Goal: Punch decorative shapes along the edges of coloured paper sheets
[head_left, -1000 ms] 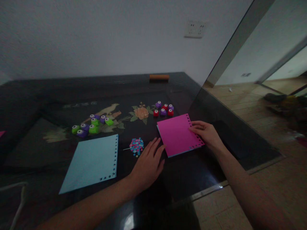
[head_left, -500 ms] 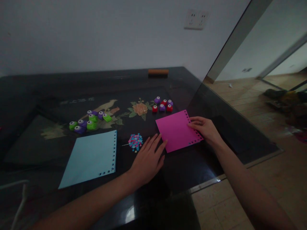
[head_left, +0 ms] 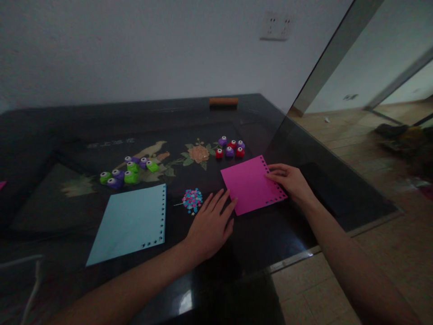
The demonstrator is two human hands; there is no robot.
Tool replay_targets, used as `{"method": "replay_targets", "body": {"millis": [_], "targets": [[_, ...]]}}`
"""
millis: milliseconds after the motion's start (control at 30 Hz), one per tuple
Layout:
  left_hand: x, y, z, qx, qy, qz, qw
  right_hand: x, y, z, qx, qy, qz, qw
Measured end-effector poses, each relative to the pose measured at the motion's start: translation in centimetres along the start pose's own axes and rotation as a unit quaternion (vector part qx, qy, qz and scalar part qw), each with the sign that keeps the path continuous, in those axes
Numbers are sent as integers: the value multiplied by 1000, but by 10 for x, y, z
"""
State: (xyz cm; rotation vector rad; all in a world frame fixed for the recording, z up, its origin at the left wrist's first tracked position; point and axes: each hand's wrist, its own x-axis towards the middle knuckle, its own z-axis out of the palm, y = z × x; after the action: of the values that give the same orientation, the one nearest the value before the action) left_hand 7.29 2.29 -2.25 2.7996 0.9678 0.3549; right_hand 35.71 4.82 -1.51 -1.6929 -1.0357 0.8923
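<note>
A pink sheet of paper [head_left: 252,185] with star-shaped holes along its right and lower right edges lies on the dark table. At its right edge my right hand [head_left: 292,183] grips the paper with bent fingers. My left hand [head_left: 209,225] lies flat with fingers apart, its fingertips by the paper's left edge. Close to those fingers sits a small pile of pink, blue and white star-shaped pieces [head_left: 192,200]. Farther left is a light blue sheet of paper [head_left: 131,225] with similar punched holes.
Several green and purple eyeball-topped pieces [head_left: 131,176] stand behind the blue sheet. Red and purple ones [head_left: 230,152] are grouped behind the pink sheet. A brown cylinder [head_left: 223,101] lies near the wall. The glossy table's front edge [head_left: 294,258] runs below my right forearm.
Both hands and the pink sheet keep their places. The whole view has shifted very slightly, and nothing was picked up or let go.
</note>
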Motion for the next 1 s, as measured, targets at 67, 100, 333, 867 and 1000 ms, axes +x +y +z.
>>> {"method": "replay_targets", "body": {"millis": [67, 100, 333, 867, 1000], "targets": [[0, 0, 0, 0, -2, -2, 1000, -1, -2, 0, -2, -3, -4, 1000], [0, 0, 0, 0, -2, -3, 1000, -2, -3, -1, -3, -3, -7, 1000], [0, 1, -1, -4, 1, -4, 1000, 1, -3, -11, -35, 67, -55, 996], [0, 1, -3, -9, 4, -7, 1000, 3, 4, -9, -165, 23, -118, 979], [0, 1, -2, -9, 4, -7, 1000, 5, 7, -11, -166, 15, -115, 979]]}}
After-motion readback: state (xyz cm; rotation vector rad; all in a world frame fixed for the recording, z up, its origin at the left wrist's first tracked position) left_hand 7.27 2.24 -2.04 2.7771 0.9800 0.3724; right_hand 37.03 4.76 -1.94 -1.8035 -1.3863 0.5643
